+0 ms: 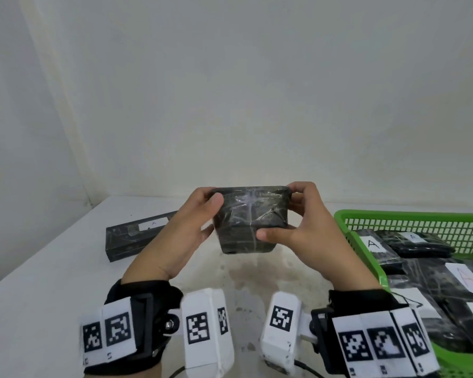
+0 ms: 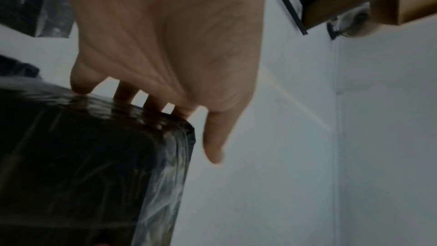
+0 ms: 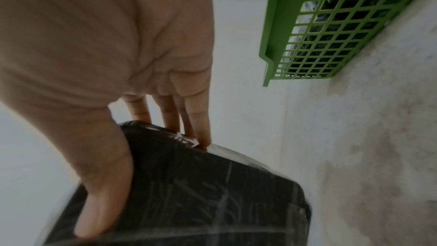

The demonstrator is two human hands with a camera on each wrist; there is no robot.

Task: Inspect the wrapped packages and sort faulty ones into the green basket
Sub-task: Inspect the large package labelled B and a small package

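I had the wrapped package pinched between left hand and right hand above the table's middle, mid-inspection; a fault would send it to the green basket at the right edge.

- The held package is up over the middle of the counter, clear of its top, with the left hand at its left end and the right hand at its right end
- A long box lies on the counter to the left, behind the left hand
- The basket stands on the counter at the right
- Several labelled packages lie inside the basket, some overlapping
- A wall rises behind the counter
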